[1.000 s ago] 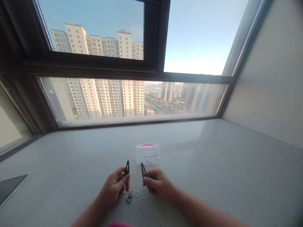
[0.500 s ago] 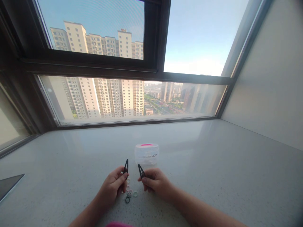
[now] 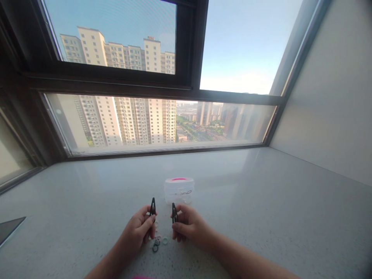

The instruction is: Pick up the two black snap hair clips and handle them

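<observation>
My left hand pinches a black snap hair clip that points upward. My right hand pinches a second black hair clip, also held nearly upright, a short gap from the first. Both hands hover low over the pale stone sill. Between and below them lie several small elastic hair bands on the sill. Just behind the clips stands a small clear plastic box with a pink rim.
A dark flat object lies at the left edge of the sill. The window frame runs along the back, and a plain wall rises on the right. Something pink shows at the bottom edge.
Both hands shifted slightly. The right clip, tilted to the left before, now stands more upright and closer to the left one.
</observation>
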The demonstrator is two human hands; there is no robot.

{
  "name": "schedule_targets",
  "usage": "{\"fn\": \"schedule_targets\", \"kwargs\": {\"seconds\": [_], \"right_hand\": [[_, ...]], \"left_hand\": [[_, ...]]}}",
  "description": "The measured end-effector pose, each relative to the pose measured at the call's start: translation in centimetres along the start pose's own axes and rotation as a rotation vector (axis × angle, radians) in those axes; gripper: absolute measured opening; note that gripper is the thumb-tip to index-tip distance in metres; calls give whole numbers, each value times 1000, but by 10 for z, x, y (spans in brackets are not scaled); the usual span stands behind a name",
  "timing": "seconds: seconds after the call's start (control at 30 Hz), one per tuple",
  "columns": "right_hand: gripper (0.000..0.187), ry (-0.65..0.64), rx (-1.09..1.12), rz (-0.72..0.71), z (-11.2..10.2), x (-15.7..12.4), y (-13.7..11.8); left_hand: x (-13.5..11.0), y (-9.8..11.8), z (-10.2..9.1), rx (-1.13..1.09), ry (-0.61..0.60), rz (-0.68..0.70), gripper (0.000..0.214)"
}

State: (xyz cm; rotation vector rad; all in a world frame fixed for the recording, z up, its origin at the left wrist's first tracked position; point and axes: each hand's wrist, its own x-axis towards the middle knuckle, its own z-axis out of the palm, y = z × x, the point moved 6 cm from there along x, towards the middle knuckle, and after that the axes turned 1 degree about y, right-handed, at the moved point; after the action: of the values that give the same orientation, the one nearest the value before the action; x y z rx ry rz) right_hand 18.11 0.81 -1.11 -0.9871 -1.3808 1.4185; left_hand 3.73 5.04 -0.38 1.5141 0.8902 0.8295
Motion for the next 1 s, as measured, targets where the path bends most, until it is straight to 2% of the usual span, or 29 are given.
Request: {"fn": "schedule_targets", "kwargs": {"seconds": [0.33, 0.7, 1.0], "right_hand": [[36, -13, 22, -18, 0, 0, 2], [29, 32, 28, -4, 0, 0, 3], [36, 27, 56, -9, 0, 2, 7]], "left_hand": [[1, -4, 1, -27, -28, -6, 20], [2, -1, 2, -23, -24, 12, 21], [2, -4, 2, -85, -34, -3, 19]]}}
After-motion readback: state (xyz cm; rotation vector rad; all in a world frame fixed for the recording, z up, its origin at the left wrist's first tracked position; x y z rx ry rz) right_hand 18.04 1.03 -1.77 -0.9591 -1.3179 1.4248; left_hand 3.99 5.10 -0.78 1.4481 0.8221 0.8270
